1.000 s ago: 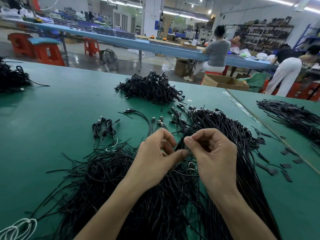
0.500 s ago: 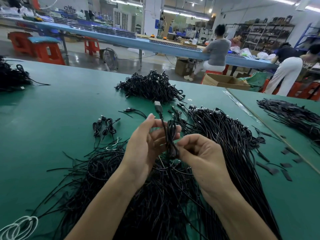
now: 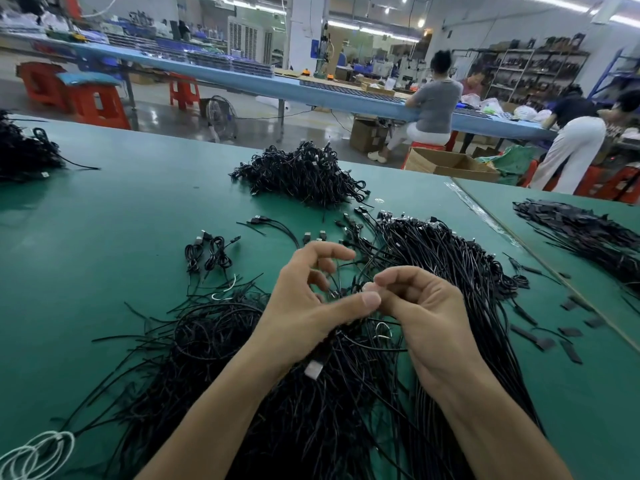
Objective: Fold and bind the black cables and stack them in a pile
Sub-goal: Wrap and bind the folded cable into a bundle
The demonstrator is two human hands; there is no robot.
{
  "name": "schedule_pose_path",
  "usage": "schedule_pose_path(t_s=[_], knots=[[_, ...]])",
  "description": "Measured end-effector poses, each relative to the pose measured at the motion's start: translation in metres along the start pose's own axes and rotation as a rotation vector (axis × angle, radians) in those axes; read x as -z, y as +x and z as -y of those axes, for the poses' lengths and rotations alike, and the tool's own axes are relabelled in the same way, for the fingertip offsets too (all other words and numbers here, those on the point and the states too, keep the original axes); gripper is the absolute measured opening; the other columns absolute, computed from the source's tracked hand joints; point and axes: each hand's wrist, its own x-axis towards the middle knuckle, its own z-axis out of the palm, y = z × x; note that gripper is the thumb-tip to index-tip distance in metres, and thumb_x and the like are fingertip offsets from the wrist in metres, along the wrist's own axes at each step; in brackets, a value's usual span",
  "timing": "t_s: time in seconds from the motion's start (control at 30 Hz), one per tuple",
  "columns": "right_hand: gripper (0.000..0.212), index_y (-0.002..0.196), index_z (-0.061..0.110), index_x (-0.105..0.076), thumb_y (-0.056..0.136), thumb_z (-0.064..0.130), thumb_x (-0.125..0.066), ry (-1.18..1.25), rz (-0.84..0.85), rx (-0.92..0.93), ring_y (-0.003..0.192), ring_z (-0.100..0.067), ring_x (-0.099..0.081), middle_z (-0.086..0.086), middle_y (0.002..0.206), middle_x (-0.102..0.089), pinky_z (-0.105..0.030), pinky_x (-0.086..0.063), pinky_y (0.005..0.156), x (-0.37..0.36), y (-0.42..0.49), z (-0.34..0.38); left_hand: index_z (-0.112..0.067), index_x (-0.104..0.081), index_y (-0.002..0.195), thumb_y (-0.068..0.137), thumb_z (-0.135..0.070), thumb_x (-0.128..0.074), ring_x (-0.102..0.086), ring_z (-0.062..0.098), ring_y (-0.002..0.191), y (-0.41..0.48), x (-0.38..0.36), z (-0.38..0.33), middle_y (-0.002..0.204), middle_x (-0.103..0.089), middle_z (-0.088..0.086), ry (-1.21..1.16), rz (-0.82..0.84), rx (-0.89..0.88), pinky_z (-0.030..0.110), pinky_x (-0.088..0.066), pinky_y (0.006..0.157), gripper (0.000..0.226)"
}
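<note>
Fingers [image 3: 330, 251] of the left hand [image 3: 301, 310] were curled, and its thumb lay straight out against the tips of the right hand [image 3: 429, 320], whose own fingers [image 3: 398, 273] were bent in tight. Between them both hands pinched a thin black USB cable [image 3: 349, 284], gathered small. Its silver plug [image 3: 313, 370] hung below the left wrist. How firmly each finger bore on the cable I could not tell, since that spot was blurred.

On the green counter [image 3: 104, 209] sat a tangled heap of bound black cables [image 3: 304, 174]. The held cable was well to the near side of that heap, raised above the counter. Just to the heap's near right lay a long spread of loose black cables [image 3: 450, 265], running back towards the person. To its near left lay two bound black cable bundles [image 3: 207, 254], side by side, and nearer still a sprawl of thin black tie strips [image 3: 207, 337]. Far to the left of the heap sat another dark cable pile [image 3: 24, 150].
</note>
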Motion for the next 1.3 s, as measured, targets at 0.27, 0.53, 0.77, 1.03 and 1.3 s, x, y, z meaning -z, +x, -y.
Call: schedule_pose_path(t_s=[0.27, 0.53, 0.77, 1.03, 1.3], knots=[[0.017, 0.069, 0.022, -0.076, 0.053, 0.02, -0.083, 0.108, 0.02, -0.01, 0.072, -0.01, -0.065, 0.001, 0.073, -0.07, -0.02, -0.054, 0.072, -0.004, -0.001, -0.003, -0.028, -0.056, 0.098, 0.083, -0.029, -0.08, -0.067, 0.015, 0.054, -0.001, -0.004, 0.007, 0.067, -0.072, 0.002, 0.095, 0.062, 0.106, 0.024, -0.05, 0.051, 0.028], [0.02, 0.067, 0.017, -0.075, 0.048, 0.017, -0.083, 0.135, 0.106, -0.176, 0.072, -0.014, -0.066, -0.005, 0.072, -0.069, -0.019, -0.054, 0.068, -0.003, 0.0, -0.011, -0.024, -0.071, 0.102, 0.092, -0.036, -0.065, -0.07, 0.019, 0.077, 0.003, 0.002, -0.002, 0.083, -0.074, 0.009, -0.269, 0.011, 0.171, 0.035, -0.06, 0.077, 0.017], [0.014, 0.065, 0.011, -0.072, 0.059, -0.002, -0.071, 0.304, 0.111, -0.488, 0.052, -0.01, -0.056, -0.005, 0.064, -0.066, -0.015, -0.045, 0.046, 0.001, -0.001, -0.018, -0.033, -0.058, 0.102, 0.08, -0.016, -0.08, -0.069, 0.029, 0.077, 0.002, 0.013, 0.0, 0.093, -0.077, 0.004, 0.053, 0.206, -0.073, 0.049, -0.057, 0.08, 0.036], [0.034, 0.103, 0.007, -0.069, 0.069, 0.004, -0.075, 0.307, 0.202, -0.563, 0.06, -0.012, -0.062, -0.013, 0.083, -0.073, -0.018, -0.047, 0.051, 0.004, -0.002, -0.023, -0.033, -0.057, 0.106, 0.072, -0.02, -0.088, -0.075, 0.021, 0.083, 0.019, 0.045, 0.013, 0.096, -0.078, 0.004, 0.076, 0.178, -0.046, 0.031, -0.061, 0.076, 0.047], [0.035, 0.1, 0.006, -0.076, 0.066, 0.013, -0.079, 0.15, 0.186, -0.489, 0.066, -0.014, -0.066, -0.019, 0.094, -0.075, -0.021, -0.05, 0.055, 0.016, -0.003, -0.035, -0.011, -0.065, 0.122, 0.083, -0.014, -0.08, -0.066, 0.031, 0.101, 0.088, 0.12, 0.097, 0.112, -0.071, 0.018, 0.707, -0.588, 0.206, 0.044, -0.051, 0.098, 0.041]])
